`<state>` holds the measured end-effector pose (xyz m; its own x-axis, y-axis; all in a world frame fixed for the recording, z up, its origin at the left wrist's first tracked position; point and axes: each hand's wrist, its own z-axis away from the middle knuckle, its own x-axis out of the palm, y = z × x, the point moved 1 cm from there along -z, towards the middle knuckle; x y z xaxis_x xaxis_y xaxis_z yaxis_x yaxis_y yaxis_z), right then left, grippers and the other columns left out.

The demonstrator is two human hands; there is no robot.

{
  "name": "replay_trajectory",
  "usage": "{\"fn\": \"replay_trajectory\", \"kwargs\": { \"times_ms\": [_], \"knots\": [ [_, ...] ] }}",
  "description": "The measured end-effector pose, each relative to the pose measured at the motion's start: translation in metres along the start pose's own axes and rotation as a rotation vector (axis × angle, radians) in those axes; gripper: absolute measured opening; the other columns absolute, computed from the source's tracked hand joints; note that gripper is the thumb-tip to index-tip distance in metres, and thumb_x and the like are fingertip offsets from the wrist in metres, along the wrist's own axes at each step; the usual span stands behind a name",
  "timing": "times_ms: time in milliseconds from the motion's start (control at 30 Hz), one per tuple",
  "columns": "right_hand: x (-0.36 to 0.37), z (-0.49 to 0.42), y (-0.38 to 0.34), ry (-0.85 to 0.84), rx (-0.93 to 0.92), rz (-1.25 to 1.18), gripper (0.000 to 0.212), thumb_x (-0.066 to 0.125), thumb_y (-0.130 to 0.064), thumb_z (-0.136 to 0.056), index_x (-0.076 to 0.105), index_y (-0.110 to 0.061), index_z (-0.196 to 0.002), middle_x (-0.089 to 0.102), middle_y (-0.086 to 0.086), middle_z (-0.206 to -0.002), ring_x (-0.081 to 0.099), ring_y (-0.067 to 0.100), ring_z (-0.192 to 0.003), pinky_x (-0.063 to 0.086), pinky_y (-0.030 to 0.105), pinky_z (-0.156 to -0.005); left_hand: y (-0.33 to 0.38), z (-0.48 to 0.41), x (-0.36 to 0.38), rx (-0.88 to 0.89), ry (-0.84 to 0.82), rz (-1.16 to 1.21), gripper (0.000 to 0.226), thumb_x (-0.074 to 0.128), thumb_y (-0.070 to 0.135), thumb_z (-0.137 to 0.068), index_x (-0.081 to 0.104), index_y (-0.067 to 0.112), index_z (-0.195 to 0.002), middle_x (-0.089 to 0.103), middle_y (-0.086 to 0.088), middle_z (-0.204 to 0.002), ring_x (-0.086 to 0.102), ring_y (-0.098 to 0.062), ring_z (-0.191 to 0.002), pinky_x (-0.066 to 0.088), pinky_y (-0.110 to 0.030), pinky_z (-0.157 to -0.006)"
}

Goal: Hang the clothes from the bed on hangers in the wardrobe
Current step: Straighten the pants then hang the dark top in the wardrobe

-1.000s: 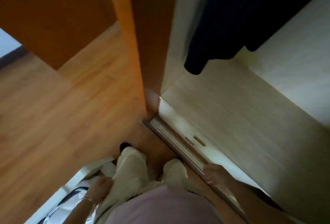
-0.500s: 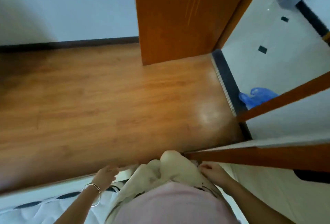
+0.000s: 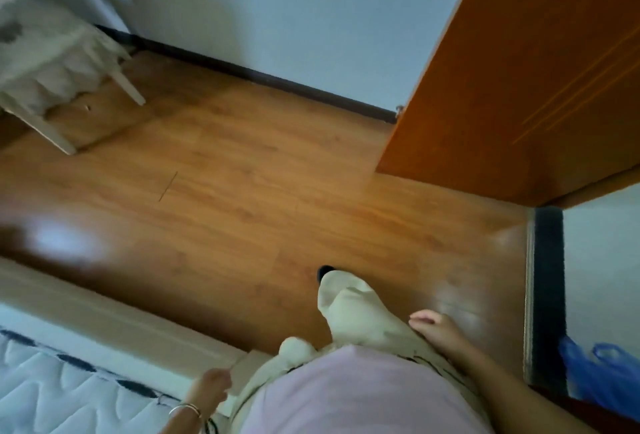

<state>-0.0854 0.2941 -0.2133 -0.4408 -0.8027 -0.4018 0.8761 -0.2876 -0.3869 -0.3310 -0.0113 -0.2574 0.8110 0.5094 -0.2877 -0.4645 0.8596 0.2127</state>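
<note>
The clothes you are to hang are nowhere in view. Only a corner of the bed (image 3: 114, 324) shows at lower left, its quilted mattress (image 3: 52, 395) just beside your left hand (image 3: 210, 386). That hand hangs loosely curled and holds nothing. Your right hand (image 3: 434, 329) lies relaxed against your trouser leg (image 3: 360, 312), also empty. The wardrobe and hangers are out of sight too, so you appear to be between garments, with one to fetch from the bed. How many are hung cannot be told. Around you are a glossy wooden floor (image 3: 242, 191), a pale wall (image 3: 277, 1), an orange door (image 3: 519, 70) at right, a frilled white stool (image 3: 52, 63) at upper left, and a blue bag (image 3: 599, 374) beyond the dark threshold (image 3: 547, 295).
</note>
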Motion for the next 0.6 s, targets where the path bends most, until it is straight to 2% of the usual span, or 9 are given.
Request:
{"fn": "replay_trajectory", "kwargs": {
  "times_ms": [67, 200, 267, 367, 433, 533, 567, 600],
  "knots": [
    [-0.025, -0.018, -0.026, -0.026, -0.011, 0.085, 0.022, 0.055, -0.013, -0.090, 0.062, -0.005, -0.109, 0.060, 0.007, -0.096, 0.054, 0.014, -0.082, 0.039, 0.015, -0.060, 0.035, 0.008, 0.012, 0.031, 0.030, 0.058, 0.015, 0.059, 0.022, -0.082, 0.061, 0.008, -0.088, 0.059, -0.007, -0.080, 0.051, -0.019, -0.067, 0.033, -0.026, -0.058],
    [-0.057, -0.057, -0.083, -0.009, 0.000, 0.180, 0.018, 0.050, -0.012, -0.092, 0.062, -0.005, -0.104, 0.061, 0.005, -0.080, 0.053, 0.015, -0.069, 0.037, 0.020, -0.055, 0.095, 0.019, 0.019, 0.169, 0.103, 0.142, 0.023, 0.055, 0.030, -0.084, 0.065, 0.014, -0.097, 0.065, -0.009, -0.096, 0.059, -0.024, -0.094, 0.041, -0.031, -0.081],
    [-0.056, -0.071, -0.109, -0.034, 0.010, 0.225, 0.014, 0.050, -0.009, -0.092, 0.061, -0.005, -0.099, 0.059, 0.005, -0.073, 0.053, 0.018, -0.066, 0.038, 0.020, -0.051, 0.107, 0.027, 0.013, 0.136, 0.128, 0.174, 0.024, 0.050, 0.024, -0.092, 0.062, 0.014, -0.110, 0.065, -0.008, -0.107, 0.059, -0.026, -0.104, 0.042, -0.031, -0.084],
    [-0.037, -0.086, -0.153, -0.156, 0.002, 0.376, 0.011, 0.046, -0.006, -0.093, 0.057, -0.003, -0.093, 0.055, 0.006, -0.070, 0.047, 0.015, -0.059, 0.036, 0.009, -0.034, 0.100, 0.028, 0.003, 0.069, 0.186, 0.318, 0.025, 0.048, 0.024, -0.094, 0.060, 0.015, -0.113, 0.062, -0.006, -0.109, 0.058, -0.024, -0.106, 0.043, -0.032, -0.092],
    [-0.019, -0.097, -0.189, -0.228, -0.011, 0.510, 0.013, 0.045, -0.008, -0.095, 0.056, -0.002, -0.092, 0.053, 0.006, -0.070, 0.046, 0.014, -0.058, 0.032, 0.006, -0.030, 0.087, 0.026, -0.005, -0.039, 0.220, 0.455, 0.023, 0.048, 0.022, -0.094, 0.059, 0.012, -0.111, 0.062, -0.006, -0.101, 0.058, -0.023, -0.096, 0.043, -0.029, -0.082],
    [0.021, -0.112, -0.252, -0.314, -0.068, 0.703, 0.015, 0.044, -0.009, -0.095, 0.057, 0.000, -0.097, 0.052, 0.005, -0.070, 0.044, 0.012, -0.057, 0.030, 0.006, -0.030, 0.061, 0.015, -0.014, -0.188, 0.240, 0.627, 0.025, 0.049, 0.015, -0.093, 0.061, 0.000, -0.109, 0.061, -0.008, -0.080, 0.053, -0.018, -0.069, 0.040, -0.022, -0.056],
    [0.037, -0.118, -0.275, -0.326, -0.094, 0.736, 0.018, 0.044, -0.009, -0.095, 0.058, 0.001, -0.100, 0.053, 0.005, -0.071, 0.044, 0.012, -0.057, 0.031, 0.006, -0.031, 0.054, 0.009, -0.020, -0.223, 0.226, 0.657, 0.022, 0.049, 0.012, -0.093, 0.062, -0.002, -0.104, 0.062, -0.010, -0.078, 0.050, -0.018, -0.066, 0.040, -0.020, -0.052],
    [0.054, -0.125, -0.299, -0.324, -0.121, 0.756, 0.020, 0.045, -0.011, -0.095, 0.059, 0.001, -0.103, 0.054, 0.004, -0.072, 0.046, 0.012, -0.057, 0.032, 0.007, -0.033, 0.050, 0.004, -0.028, -0.270, 0.207, 0.685, 0.019, 0.049, 0.008, -0.092, 0.065, -0.003, -0.095, 0.065, -0.014, -0.085, 0.051, -0.020, -0.070, 0.043, -0.019, -0.056]
  ]
}}
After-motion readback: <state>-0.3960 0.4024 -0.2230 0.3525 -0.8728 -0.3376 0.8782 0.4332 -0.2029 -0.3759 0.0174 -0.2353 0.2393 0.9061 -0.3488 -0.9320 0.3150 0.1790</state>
